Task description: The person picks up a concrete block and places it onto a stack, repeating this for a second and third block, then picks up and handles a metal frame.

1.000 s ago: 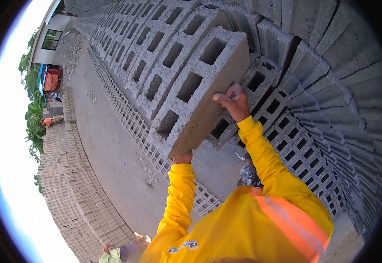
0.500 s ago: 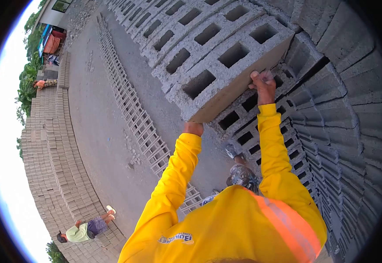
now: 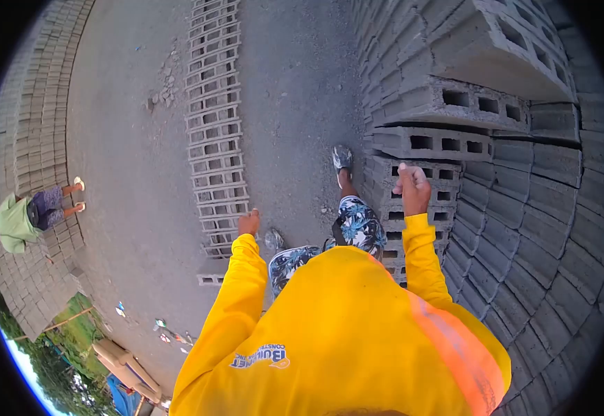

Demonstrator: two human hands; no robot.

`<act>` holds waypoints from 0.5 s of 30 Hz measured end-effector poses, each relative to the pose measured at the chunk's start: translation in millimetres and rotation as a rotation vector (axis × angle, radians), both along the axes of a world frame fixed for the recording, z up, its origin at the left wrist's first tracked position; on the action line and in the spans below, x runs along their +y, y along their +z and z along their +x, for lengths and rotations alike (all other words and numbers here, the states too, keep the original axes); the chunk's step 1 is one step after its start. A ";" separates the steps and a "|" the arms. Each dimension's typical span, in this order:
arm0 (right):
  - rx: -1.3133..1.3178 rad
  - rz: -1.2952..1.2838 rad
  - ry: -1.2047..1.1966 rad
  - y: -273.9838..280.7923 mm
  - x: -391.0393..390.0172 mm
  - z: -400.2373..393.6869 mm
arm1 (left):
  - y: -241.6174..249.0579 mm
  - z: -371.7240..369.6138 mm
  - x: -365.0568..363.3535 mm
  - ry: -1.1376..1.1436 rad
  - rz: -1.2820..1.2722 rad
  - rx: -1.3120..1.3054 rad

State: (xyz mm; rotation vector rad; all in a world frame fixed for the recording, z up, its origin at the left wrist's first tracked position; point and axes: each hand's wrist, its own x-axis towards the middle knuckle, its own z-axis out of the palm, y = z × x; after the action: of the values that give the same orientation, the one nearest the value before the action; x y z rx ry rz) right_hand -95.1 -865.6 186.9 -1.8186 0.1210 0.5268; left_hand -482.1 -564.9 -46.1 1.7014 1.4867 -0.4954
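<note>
My left hand (image 3: 249,222) hangs over the ground by the near part of a long row of concrete blocks (image 3: 213,132). Its fingers are curled in, and nothing shows in them. My right hand (image 3: 413,188) is raised in front of a stack of hollow concrete blocks (image 3: 447,145), apart from them as far as I can see. Its fingers are folded with the thumb side up, and they hold nothing. Rectangular holes face me on the nearest blocks of the stack.
Tall stacked blocks (image 3: 524,277) rise close along my right side. A block (image 3: 503,62) juts out at the upper right. On the left, a person in a light green shirt (image 3: 16,223) is beside another block wall (image 3: 42,104). Rubble (image 3: 167,83) lies on the concrete ground (image 3: 122,152).
Both hands have come away from the end block on the stack. My view has turned, so the stack now stands at the right and the row of blocks runs upright in view.
</note>
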 end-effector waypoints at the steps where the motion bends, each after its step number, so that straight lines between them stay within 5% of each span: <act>1: -0.021 -0.085 0.091 -12.8 10.0 -41.3 | -29.8 -71.9 -6.2 0.085 0.018 0.010; 4: 0.016 -0.244 0.398 -37.4 27.8 -161.4 | -32.5 -237.7 -44.6 0.282 -0.022 0.034; 5: 0.065 -0.306 0.480 -45.2 33.5 -199.7 | 4.3 -260.1 -52.2 0.419 -0.025 -0.039; 6: 0.095 -0.322 0.549 -45.7 44.3 -237.2 | 17.7 -285.7 -55.8 0.270 0.159 -0.020; 10: 0.212 -0.423 0.967 -63.9 59.3 -351.9 | -69.9 -445.9 -93.5 0.386 -0.002 0.278; 12: 0.228 -0.522 1.186 -52.8 73.3 -394.6 | -55.8 -475.8 -83.1 0.386 0.061 0.315; 15: 0.227 -0.629 1.187 -71.9 52.4 -413.6 | -85.1 -517.5 -59.9 0.278 -0.123 0.431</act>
State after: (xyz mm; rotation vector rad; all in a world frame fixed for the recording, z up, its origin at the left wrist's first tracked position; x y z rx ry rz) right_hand -508.8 -813.1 115.0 -2.3080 -0.7712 1.6633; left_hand -999.6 -624.8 -131.3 1.3149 1.9200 -0.8188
